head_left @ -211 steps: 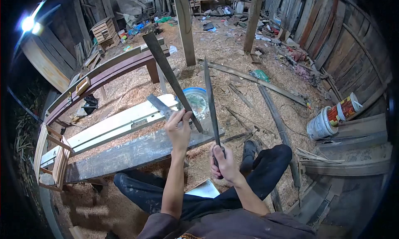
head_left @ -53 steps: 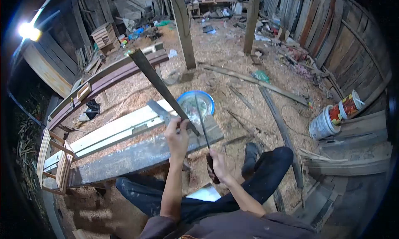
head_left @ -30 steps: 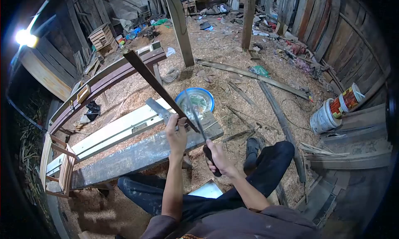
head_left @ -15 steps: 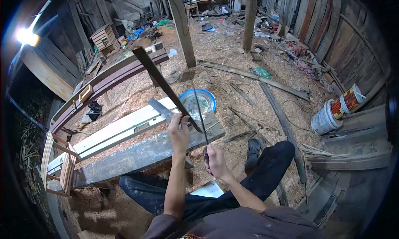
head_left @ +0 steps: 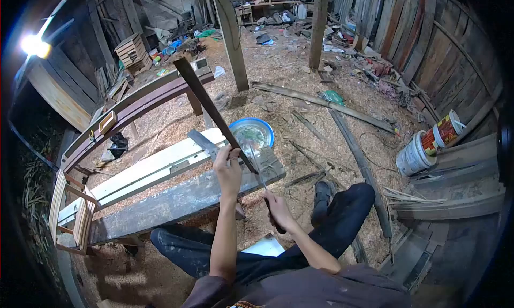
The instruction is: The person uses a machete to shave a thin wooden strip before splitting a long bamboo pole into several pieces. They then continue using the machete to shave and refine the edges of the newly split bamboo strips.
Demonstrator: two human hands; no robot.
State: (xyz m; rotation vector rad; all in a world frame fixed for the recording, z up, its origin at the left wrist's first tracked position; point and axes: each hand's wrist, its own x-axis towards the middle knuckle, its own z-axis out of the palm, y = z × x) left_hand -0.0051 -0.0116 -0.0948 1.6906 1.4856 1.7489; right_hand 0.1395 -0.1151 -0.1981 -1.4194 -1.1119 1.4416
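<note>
My left hand (head_left: 228, 171) is closed around a long dark wooden strip (head_left: 206, 102) near its lower end. The strip slants up and away over the low bench (head_left: 160, 203). My right hand (head_left: 278, 207) grips the dark handle of a long, thin-bladed tool (head_left: 258, 165). Its blade, seen nearly edge-on, points away from me and meets or passes close by the strip's near end. Whether it is a saw or a knife I cannot tell. A flat grey piece (head_left: 202, 140) lies just beyond my left hand.
A white board (head_left: 144, 171) lies beyond the bench, with a blue-rimmed basin (head_left: 270, 131) at its far end. Left stands a small slatted wooden frame (head_left: 80, 217). Wood shavings cover the floor, and loose planks (head_left: 361, 166) and buckets (head_left: 416, 153) are on the right.
My right hand has moved slightly away from the bench toward the right, drawing the tool back so its handle now shows below the hand. The left hand keeps its hold on the strip.
</note>
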